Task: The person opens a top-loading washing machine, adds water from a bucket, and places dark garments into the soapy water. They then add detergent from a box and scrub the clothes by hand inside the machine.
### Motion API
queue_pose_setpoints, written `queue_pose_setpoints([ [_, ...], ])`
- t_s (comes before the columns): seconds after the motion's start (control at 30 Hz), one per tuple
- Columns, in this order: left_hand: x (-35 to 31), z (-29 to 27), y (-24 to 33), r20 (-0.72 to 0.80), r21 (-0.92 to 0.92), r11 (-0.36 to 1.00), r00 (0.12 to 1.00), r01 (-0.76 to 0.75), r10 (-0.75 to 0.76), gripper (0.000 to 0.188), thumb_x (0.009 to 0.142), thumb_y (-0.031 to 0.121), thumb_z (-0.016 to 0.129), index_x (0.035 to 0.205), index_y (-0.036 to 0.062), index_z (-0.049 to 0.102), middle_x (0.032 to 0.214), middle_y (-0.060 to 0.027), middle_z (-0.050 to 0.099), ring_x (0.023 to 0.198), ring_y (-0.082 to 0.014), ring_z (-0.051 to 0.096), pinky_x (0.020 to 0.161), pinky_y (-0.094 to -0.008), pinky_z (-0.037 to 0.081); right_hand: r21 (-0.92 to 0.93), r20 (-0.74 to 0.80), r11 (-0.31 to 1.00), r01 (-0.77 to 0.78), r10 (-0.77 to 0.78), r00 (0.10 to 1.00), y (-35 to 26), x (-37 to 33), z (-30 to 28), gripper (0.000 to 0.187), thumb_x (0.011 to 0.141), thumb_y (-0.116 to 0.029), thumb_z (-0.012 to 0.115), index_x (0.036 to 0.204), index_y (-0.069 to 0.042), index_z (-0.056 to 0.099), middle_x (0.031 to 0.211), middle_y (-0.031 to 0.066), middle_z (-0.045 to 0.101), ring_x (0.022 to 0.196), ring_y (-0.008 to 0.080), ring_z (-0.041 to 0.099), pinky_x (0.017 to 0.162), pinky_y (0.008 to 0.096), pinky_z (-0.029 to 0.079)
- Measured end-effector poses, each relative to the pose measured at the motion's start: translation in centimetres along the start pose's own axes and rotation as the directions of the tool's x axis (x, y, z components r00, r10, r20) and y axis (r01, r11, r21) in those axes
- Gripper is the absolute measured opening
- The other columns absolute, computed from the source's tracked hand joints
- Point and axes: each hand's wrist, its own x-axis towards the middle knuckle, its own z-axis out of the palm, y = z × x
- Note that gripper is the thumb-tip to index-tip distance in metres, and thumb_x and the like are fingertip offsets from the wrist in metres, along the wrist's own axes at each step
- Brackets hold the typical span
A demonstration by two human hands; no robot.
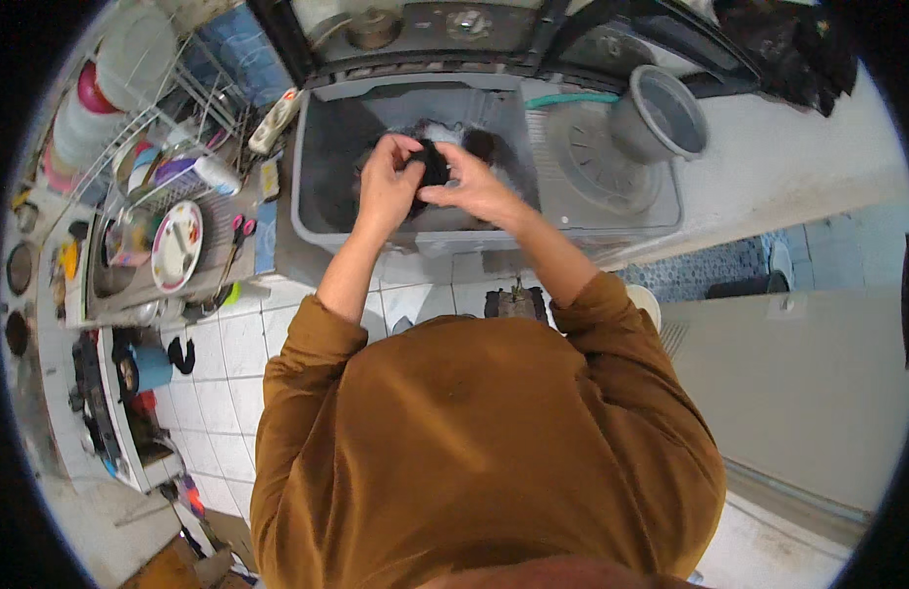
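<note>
Over the open wash tub of a grey twin-tub washing machine, my two hands hold a bunched black cloth between them. My left hand grips its left side with the fingers curled over the top. On the other side, my right hand pinches the cloth between thumb and fingers. What kind of garment it is, I cannot tell. Below my hands, dark wet laundry and whitish suds lie in the tub, partly hidden by the hands.
A grey bucket stands on the machine's right side, beside a green hose. To the left are a dish rack, a patterned plate, pink-handled scissors and a brush. A black plastic bag sits at the far right.
</note>
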Motion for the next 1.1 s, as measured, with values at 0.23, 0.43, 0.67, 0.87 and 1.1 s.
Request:
queue_pose_setpoints([
  [0.23, -3.5, -0.9, 4.9, 0.249, -0.138, 0.990, 0.968, 0.007, 0.028, 0.030, 0.080, 0.005, 0.056, 0.110, 0.0050, 0.054, 0.117, -0.0057, 0.050, 0.101, -0.0164, 0.051, 0.082, -0.0281, 0.045, 0.044, -0.114, 0.983, -0.179, 0.182, 0.977, -6.4, 0.4, -8.7, 0.040, 0.074, -0.013, 0.066, 0.108, 0.002, 0.051, 0.089, 0.0063, 0.058, 0.082, 0.0129, 0.055, 0.066, 0.0280, 0.047],
  [0.43, -6.3, -5.0, 1.1, 0.175, -0.055, 0.997, 0.984, 0.048, -0.038, 0.024, 0.083, 0.007, 0.055, 0.107, 0.0050, 0.056, 0.109, -0.0035, 0.053, 0.093, -0.0115, 0.052, 0.077, -0.0238, 0.043, -0.081, -0.682, 0.985, 0.156, -0.168, 0.712, -15.0, -1.3, -24.1, 0.025, 0.077, -0.016, 0.063, 0.097, -0.002, 0.057, 0.090, 0.0037, 0.059, 0.076, 0.0120, 0.057, 0.059, 0.0243, 0.047],
  [0.67, -10.7, -7.9, -3.0, 0.006, -0.131, 0.952, 0.960, 0.277, -0.279, 0.020, 0.085, 0.006, 0.052, 0.104, 0.0014, 0.055, 0.101, -0.0042, 0.057, 0.090, -0.0104, 0.053, 0.082, -0.0229, 0.040, -0.318, -0.757, 0.944, -0.085, -0.199, 0.623, -6.1, -0.4, -35.2, 0.033, 0.078, -0.014, 0.063, 0.106, 0.001, 0.055, 0.096, 0.0112, 0.059, 0.078, 0.0176, 0.059, 0.060, 0.0250, 0.050],
  [0.87, -13.5, -9.7, -3.9, -0.079, -0.119, 0.927, 0.927, 0.357, -0.367, 0.022, 0.086, 0.008, 0.052, 0.106, 0.0008, 0.053, 0.104, -0.0056, 0.057, 0.096, -0.0119, 0.052, 0.085, -0.0245, 0.039, -0.614, -0.505, 0.518, -0.596, 0.324, 0.800, 6.6, -1.0, -38.8, 0.041, 0.082, -0.024, 0.056, 0.115, -0.001, 0.050, 0.107, 0.0183, 0.056, 0.096, 0.0275, 0.055, 0.077, 0.0358, 0.045],
  [1.1, -16.7, -10.5, -4.1, -0.163, -0.161, 0.860, 0.847, 0.484, -0.507, 0.024, 0.087, 0.015, 0.052, 0.108, 0.0019, 0.053, 0.107, -0.0059, 0.056, 0.096, -0.0135, 0.053, 0.082, -0.0269, 0.041, -0.805, -0.340, 0.300, -0.512, 0.474, 0.812, 11.5, -0.2, -38.5, 0.047, 0.073, -0.020, 0.058, 0.117, -0.005, 0.050, 0.114, 0.0200, 0.053, 0.109, 0.0319, 0.049, 0.091, 0.0337, 0.037],
])
